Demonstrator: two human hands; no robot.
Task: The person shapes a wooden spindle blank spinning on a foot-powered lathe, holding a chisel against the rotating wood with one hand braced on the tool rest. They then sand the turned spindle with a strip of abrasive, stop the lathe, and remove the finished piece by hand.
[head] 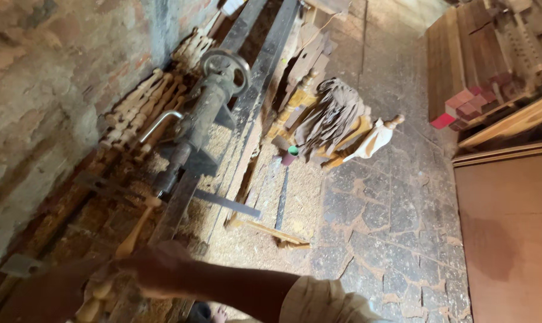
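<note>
A slim turned wooden spindle (pixel 133 230) sits mounted on the lathe (pixel 193 137), pale yellow-brown, with a narrow straight shaft that swells into rounded beads at its lower end. It runs on a slant from the metal tailstock point, up and ahead of the hands, down toward the bottom edge of the view. The right hand (pixel 157 266) reaches across from the right with its fingers curled together, resting just beside the thick part of the spindle; whether it truly clamps on the wood or on a tool I cannot tell, as the hand is blurred. The left hand (pixel 46 296) lies lower and to the left, dark and blurred, close to the beaded end; its grip cannot be told. Beyond the hands, finished spindles (pixel 142 104) lean against the brick wall (pixel 49 66), and sawdust (pixel 247 233) lies to the right
</note>
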